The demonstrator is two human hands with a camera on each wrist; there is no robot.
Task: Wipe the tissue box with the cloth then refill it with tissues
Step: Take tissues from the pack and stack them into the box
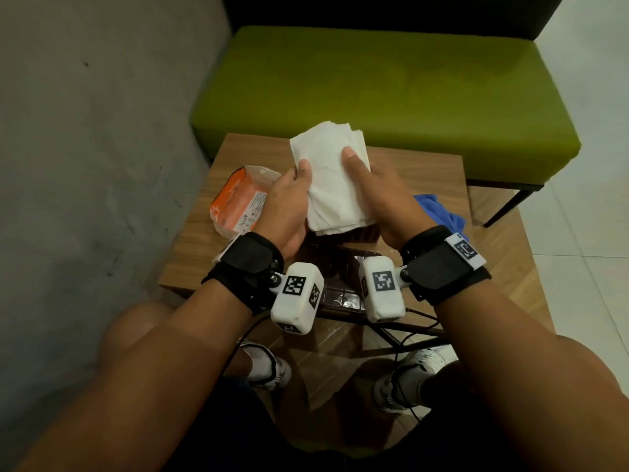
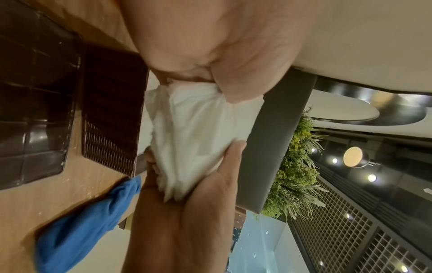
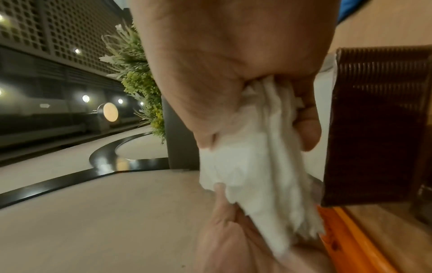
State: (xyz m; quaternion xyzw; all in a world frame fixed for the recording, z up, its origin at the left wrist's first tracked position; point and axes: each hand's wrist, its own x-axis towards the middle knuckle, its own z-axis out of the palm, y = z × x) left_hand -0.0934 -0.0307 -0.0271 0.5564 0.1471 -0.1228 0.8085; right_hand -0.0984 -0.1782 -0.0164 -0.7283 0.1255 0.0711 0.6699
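Note:
I hold a stack of white tissues [image 1: 335,185] with both hands, just above the dark brown ribbed tissue box [image 1: 366,234], which is mostly hidden under the stack. My left hand [image 1: 292,195] grips the stack's left edge with the thumb on top. My right hand [image 1: 376,195] grips the right edge the same way. In the left wrist view the tissues [image 2: 198,140] bunch between both hands beside the box [image 2: 112,120]. The right wrist view shows the tissues [image 3: 254,166] next to the box wall [image 3: 374,129]. The blue cloth [image 1: 440,212] lies crumpled on the table right of the box.
An opened orange tissue pack [image 1: 238,202] lies on the small wooden table [image 1: 429,172] to the left. A dark glossy lid-like panel [image 1: 340,284] lies near the front edge. A green bench [image 1: 391,90] stands behind the table and a grey wall runs along the left.

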